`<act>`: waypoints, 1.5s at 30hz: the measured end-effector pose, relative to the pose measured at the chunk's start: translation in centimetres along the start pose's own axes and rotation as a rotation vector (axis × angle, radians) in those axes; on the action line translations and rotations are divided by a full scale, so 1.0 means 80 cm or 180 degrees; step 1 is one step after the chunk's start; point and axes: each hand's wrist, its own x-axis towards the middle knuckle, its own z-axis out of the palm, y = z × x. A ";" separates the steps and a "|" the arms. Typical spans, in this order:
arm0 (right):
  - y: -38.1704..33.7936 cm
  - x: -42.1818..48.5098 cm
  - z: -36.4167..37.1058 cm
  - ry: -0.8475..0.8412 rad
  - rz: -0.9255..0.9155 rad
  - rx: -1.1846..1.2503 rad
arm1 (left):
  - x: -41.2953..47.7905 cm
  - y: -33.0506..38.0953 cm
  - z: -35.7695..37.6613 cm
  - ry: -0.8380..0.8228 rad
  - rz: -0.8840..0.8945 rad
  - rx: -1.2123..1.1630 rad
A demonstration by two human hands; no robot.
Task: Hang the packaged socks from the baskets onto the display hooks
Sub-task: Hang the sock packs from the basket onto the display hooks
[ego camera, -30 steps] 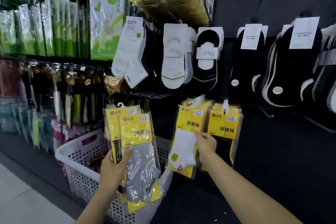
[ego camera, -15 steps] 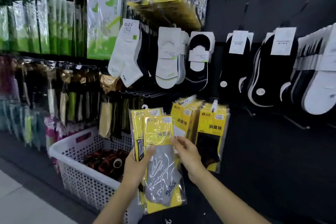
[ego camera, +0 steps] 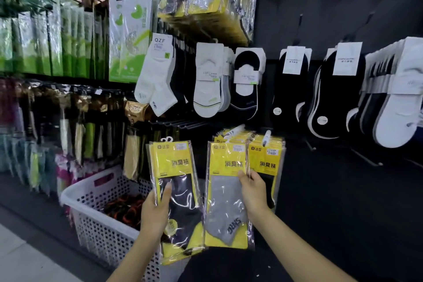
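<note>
My left hand (ego camera: 158, 210) holds a yellow pack of dark socks (ego camera: 177, 197), thumb on its front, with more packs behind it. To its right, my right hand (ego camera: 253, 192) grips a yellow pack with a grey sock (ego camera: 226, 194) and lifts it in front of the display. Behind that pack, two rows of the same yellow packs (ego camera: 266, 158) hang on white-tipped hooks (ego camera: 266, 136). A white perforated basket (ego camera: 98, 217) stands at the lower left, with dark and orange goods inside.
White and black socks (ego camera: 206, 80) hang on the upper rows. Green packaged goods (ego camera: 130, 34) fill the upper left. Bare black hooks (ego camera: 366, 158) stick out of the dark panel at the right. Pale floor (ego camera: 20, 258) shows at the bottom left.
My right hand has taken the grey sock pack off the front of the stack in my left hand and moved it right, toward the hanging yellow packs. A dark sock pack now fronts the left stack.
</note>
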 end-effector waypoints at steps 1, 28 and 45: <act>-0.001 0.006 0.002 0.0085 0.0011 0.0000 | 0.004 -0.001 -0.004 0.0044 0.0019 -0.0021; 0.006 -0.031 0.015 -0.0800 0.0411 -0.0226 | -0.014 -0.012 0.028 -0.0514 -0.0394 -0.0316; -0.003 -0.023 -0.020 -0.0305 0.0377 0.0114 | -0.029 0.011 0.019 -0.0222 -0.0048 0.0052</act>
